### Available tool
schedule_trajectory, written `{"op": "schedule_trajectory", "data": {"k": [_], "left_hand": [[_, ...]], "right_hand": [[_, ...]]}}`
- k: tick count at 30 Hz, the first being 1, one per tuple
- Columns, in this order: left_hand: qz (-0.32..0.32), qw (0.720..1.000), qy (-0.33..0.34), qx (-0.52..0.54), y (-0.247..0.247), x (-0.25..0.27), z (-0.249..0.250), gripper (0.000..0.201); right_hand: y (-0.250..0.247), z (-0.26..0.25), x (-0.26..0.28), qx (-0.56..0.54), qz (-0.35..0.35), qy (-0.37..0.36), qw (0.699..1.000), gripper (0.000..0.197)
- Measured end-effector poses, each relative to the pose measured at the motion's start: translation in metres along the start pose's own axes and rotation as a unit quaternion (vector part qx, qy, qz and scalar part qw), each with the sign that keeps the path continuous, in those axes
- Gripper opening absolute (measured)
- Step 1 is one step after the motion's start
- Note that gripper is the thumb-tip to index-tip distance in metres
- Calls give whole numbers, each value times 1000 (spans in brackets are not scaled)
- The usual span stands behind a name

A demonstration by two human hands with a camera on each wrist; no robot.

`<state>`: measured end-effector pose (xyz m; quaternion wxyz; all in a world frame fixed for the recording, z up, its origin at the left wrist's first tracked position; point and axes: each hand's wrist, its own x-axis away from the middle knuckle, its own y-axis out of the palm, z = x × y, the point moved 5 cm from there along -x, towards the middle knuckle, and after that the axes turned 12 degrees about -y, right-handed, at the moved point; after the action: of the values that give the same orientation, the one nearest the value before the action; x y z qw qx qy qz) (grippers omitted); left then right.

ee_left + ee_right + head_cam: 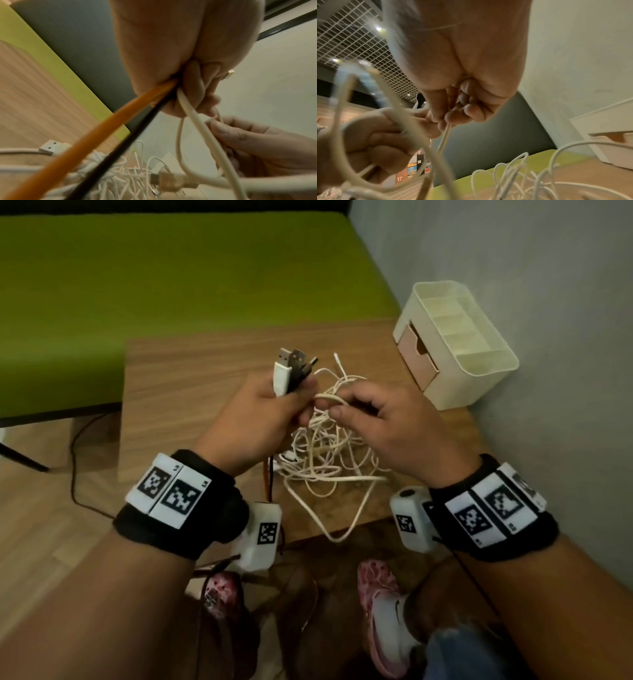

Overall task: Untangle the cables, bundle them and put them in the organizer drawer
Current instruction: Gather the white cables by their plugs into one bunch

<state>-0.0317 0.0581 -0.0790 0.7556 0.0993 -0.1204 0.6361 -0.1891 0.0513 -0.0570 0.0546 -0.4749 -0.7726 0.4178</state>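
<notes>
My left hand [274, 402] grips a bunch of USB plugs [289, 364], white and black, their ends sticking up above the fist. In the left wrist view an orange cable [106, 121], a black cable [133, 135] and a white cable [193, 112] run down out of that fist. Just to its right, my right hand [346, 402] pinches a loop of white cable [329, 397]. A tangle of white cables [325, 453] hangs and lies below both hands on the wooden table [191, 371]. The cream organizer [459, 344] stands at the table's back right, its pink drawer [416, 354] slightly open.
A grey wall [548, 337] runs along the right, close behind the organizer. A green surface [171, 268] lies beyond the table. A loop of white cable [339, 529] hangs over the table's near edge. My knees and pink shoes [380, 604] are below.
</notes>
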Motion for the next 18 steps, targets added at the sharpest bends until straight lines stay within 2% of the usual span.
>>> {"op": "schedule_trajectory", "data": {"k": [4,8,11,13,16,18], "left_hand": [[2,1000,23,18,13,14,3,28],[-31,998,40,29,41,29,9,29],[-28,997,55,54,50,39,14,28],[-13,997,57,57,52,45,17,28],[-3,999,47,10,67,56,23,30],[-30,999,39,-15,86,68,28,37]], "right_hand": [[-22,-8,43,59,1,65,996,10],[-32,-13,85,90,-18,132,987,18],[-42,-19,114,130,-29,177,975,19],[-45,-21,132,173,-94,228,954,19],[-47,-23,152,247,-217,301,895,40],[-57,-31,158,272,-221,314,882,59]]}}
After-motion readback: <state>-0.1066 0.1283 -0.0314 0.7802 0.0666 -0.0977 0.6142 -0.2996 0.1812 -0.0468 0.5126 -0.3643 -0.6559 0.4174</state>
